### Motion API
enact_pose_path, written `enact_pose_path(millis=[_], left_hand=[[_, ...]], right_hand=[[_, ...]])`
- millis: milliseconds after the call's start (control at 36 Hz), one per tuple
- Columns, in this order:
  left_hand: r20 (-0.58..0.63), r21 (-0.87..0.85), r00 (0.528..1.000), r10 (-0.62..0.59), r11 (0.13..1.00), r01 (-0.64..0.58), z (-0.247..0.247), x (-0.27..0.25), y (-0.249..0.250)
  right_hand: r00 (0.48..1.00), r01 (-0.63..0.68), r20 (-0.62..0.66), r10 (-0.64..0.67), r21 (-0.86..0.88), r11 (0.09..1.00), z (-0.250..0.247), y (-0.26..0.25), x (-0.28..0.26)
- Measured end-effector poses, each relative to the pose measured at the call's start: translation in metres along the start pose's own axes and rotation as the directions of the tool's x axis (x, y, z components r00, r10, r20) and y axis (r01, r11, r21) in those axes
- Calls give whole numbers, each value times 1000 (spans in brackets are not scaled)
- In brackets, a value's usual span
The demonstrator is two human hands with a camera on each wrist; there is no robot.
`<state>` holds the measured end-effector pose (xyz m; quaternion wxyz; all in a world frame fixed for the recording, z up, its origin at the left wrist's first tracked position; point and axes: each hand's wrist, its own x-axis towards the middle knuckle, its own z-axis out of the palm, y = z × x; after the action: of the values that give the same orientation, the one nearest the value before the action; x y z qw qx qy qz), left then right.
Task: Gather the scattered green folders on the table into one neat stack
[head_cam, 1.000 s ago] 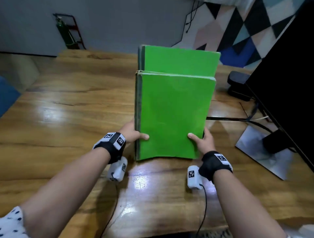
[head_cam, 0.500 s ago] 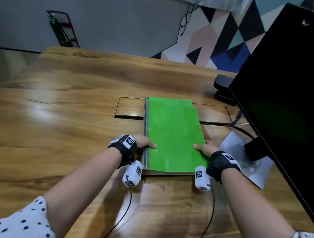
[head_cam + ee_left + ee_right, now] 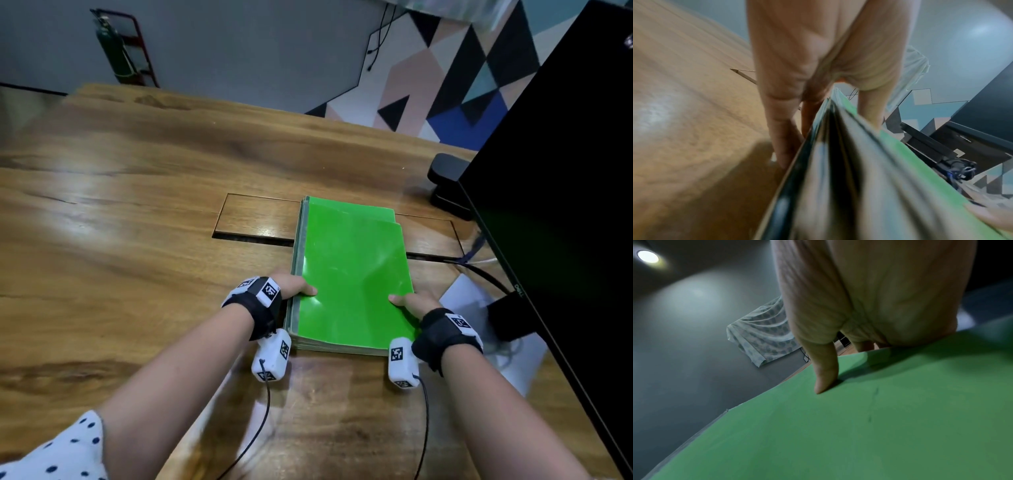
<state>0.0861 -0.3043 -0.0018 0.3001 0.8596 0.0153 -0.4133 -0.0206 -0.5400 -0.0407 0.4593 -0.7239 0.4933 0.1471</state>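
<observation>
- Fingers of the left hand (image 3: 291, 286) curl under the spine side of the stack of green folders (image 3: 349, 274) with the thumb laid on the top cover; in the left wrist view those fingers (image 3: 781, 129) run down beside the stacked edges to the wood.
- Fingers of the right hand (image 3: 411, 301) grip the opposite long edge the same way, thumb (image 3: 826, 374) pressed flat on the green cover and the rest tucked beneath, mostly hidden.
- Wooden worktop (image 3: 137, 240): the stack lies flat on it, far end overlapping a rectangular cable hatch (image 3: 257, 219), with a dark monitor (image 3: 565, 205) close on the right and its stand base (image 3: 479, 301) just beside the right hand.
- Stack itself: several folders, near edges roughly flush, but the top cover sits short of the one beneath at the far right corner, so squaring looks unfinished.
- Handling, as a judgement: glossy covers will likely slide on one another; the bundle seems light yet floppy, bowing if held by one side only. Holding both long edges near the close corners, as now, suits tapping or nudging the sheets level.
- Small black clamp-like object (image 3: 445, 185) sits behind, well apart.
</observation>
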Motion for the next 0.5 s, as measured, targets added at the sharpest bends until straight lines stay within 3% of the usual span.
enact_pose_path(millis=[250, 389, 500], left_hand=[[-37, -57, 999, 10, 998, -13, 2, -1, -4], [-60, -89, 998, 33, 995, -38, 7, -1, -9], [-81, -150, 996, 41, 987, -53, 6, -2, -17]], right_hand=[[999, 10, -50, -13, -63, 998, 2, -7, -7], [938, 7, -330, -106, -287, 958, -2, -23, -14], [918, 88, -330, -219, -370, 925, 8, -39, -33]])
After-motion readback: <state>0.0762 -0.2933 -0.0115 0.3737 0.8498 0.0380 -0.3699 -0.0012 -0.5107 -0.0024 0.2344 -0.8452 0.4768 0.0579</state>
